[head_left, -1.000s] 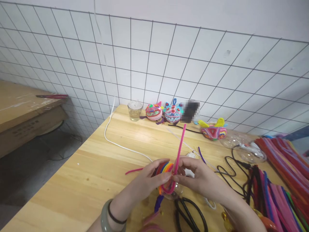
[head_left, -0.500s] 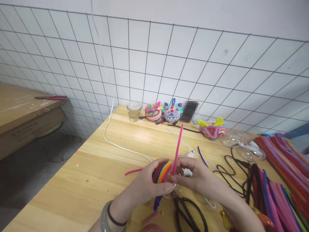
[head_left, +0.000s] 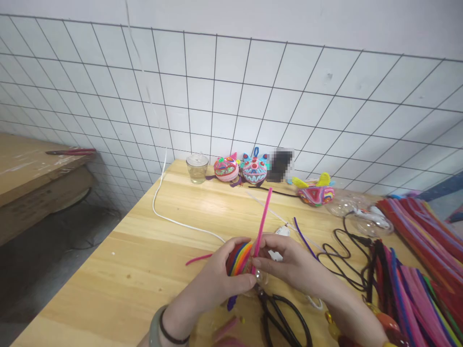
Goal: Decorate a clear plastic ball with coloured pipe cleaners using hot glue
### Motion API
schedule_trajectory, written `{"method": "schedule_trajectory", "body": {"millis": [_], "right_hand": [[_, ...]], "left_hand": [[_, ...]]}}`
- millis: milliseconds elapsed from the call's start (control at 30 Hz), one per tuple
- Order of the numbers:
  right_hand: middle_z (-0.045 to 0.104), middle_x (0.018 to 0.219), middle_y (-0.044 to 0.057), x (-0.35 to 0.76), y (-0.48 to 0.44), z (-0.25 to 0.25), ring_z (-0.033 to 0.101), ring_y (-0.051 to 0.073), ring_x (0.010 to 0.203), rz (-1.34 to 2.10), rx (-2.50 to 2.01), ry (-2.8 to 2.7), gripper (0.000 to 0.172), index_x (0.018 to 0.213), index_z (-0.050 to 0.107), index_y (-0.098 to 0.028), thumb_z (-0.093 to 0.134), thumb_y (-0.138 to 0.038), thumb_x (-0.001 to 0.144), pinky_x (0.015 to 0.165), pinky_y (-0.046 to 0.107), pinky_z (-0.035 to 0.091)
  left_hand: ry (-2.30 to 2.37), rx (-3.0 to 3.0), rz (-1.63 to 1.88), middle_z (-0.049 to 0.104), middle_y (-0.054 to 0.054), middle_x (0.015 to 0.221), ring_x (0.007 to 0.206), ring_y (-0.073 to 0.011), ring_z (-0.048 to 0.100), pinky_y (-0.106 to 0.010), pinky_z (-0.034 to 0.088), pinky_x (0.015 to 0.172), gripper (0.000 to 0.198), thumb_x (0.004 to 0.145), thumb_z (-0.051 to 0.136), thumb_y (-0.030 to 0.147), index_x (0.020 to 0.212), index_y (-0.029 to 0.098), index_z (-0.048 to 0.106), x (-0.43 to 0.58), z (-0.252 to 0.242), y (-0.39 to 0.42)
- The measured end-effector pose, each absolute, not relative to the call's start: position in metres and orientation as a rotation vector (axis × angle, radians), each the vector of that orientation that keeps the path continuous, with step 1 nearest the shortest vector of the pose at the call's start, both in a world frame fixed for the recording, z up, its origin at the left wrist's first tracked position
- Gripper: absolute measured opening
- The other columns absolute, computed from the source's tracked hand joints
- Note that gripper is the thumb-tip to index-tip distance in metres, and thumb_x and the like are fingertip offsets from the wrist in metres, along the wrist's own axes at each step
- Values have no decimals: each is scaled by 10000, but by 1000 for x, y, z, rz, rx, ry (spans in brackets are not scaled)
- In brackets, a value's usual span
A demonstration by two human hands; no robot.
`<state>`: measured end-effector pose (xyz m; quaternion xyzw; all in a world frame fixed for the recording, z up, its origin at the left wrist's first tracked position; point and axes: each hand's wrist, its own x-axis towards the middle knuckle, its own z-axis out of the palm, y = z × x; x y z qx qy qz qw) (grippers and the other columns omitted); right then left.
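My left hand (head_left: 226, 267) is wrapped round a clear plastic ball (head_left: 263, 278) partly covered with rainbow-striped pipe cleaners (head_left: 238, 259). Between the thumb and fingers of my right hand (head_left: 278, 258) is a pink pipe cleaner (head_left: 264, 219), its free end standing up and its lower end against the ball's striped side. Below the hands lie black-handled scissors (head_left: 284, 318), their blades partly hidden under the ball. A purple coiled piece (head_left: 232, 302) shows beneath my left hand. Another pink pipe cleaner (head_left: 198, 258) sticks out to the left behind my left wrist.
Along the wall stand a glass cup (head_left: 197, 168), a pink decorated ball (head_left: 226, 169), a blue one (head_left: 254, 168) and a yellow-eared one (head_left: 314, 193). Bundles of pipe cleaners (head_left: 415, 299) lie at the right, near a black cable (head_left: 336, 255). A white cord (head_left: 181, 223) crosses the table.
The view has shifted slightly. The pink pipe cleaner is a little more tilted, its lower end nearer the ball's striped side. Both hands keep their holds.
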<state>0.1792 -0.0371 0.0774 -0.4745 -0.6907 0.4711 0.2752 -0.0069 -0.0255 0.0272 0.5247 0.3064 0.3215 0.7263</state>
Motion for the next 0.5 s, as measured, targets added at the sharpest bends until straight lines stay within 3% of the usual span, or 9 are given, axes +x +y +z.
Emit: {"method": "schedule_trajectory", "body": {"millis": [133, 267, 500], "right_hand": [[672, 836, 6, 179, -38, 77, 560, 149, 725, 1266, -1276, -1838, 148, 841, 684, -200, 657, -343, 870, 676, 254, 467], [636, 773, -3, 177, -38, 76, 575, 164, 762, 1262, -1283, -1831, 162, 826, 678, -200, 654, -353, 874, 697, 263, 460], [685, 855, 19, 176, -39, 77, 581, 160, 764, 1245, -1296, -1858, 147, 803, 668, -194, 644, -314, 883, 703, 271, 462]], "left_hand": [[627, 1146, 724, 653, -88, 1193, 1080, -246, 600, -359, 472, 908, 562, 737, 743, 269, 1249, 184, 527, -7, 25, -25], [663, 1133, 732, 646, -82, 1191, 1066, -238, 594, -343, 472, 880, 536, 736, 733, 252, 1231, 185, 537, -6, 27, -25], [710, 1119, 751, 643, -26, 997, 909, -187, 584, -306, 467, 807, 482, 695, 705, 183, 1156, 183, 561, -5, 32, -26]]}}
